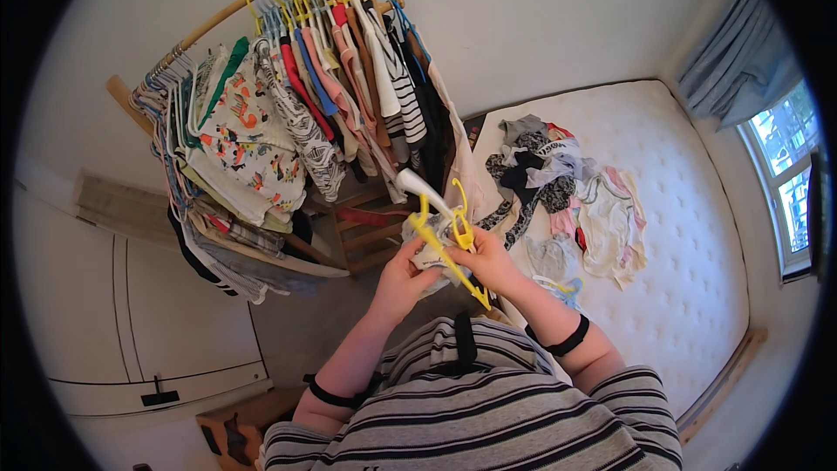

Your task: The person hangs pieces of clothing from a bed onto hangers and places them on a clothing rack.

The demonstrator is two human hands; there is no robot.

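In front of my torso, my left hand (pixel 400 282) pinches a small pale garment (pixel 433 258) that bears dark print. My right hand (pixel 492 263) grips a yellow plastic clothes hanger (pixel 463 233), its hook pointing away from me. A yellow bar (pixel 446 260) slants across the garment between both hands; whether it belongs to the same hanger I cannot tell. The lower part of the garment is hidden behind my hands. Just beyond them a white rounded, tube-like thing (pixel 418 186) sticks up.
Ahead on the left, a wooden clothes rack (pixel 219 18) carries many hung garments. A bare white mattress (pixel 680 222) on the right holds a heap of clothes (pixel 533 167), a white garment (pixel 605 229) and blue and yellow hangers (pixel 567 289). White cabinet doors (pixel 176 314) stand at left.
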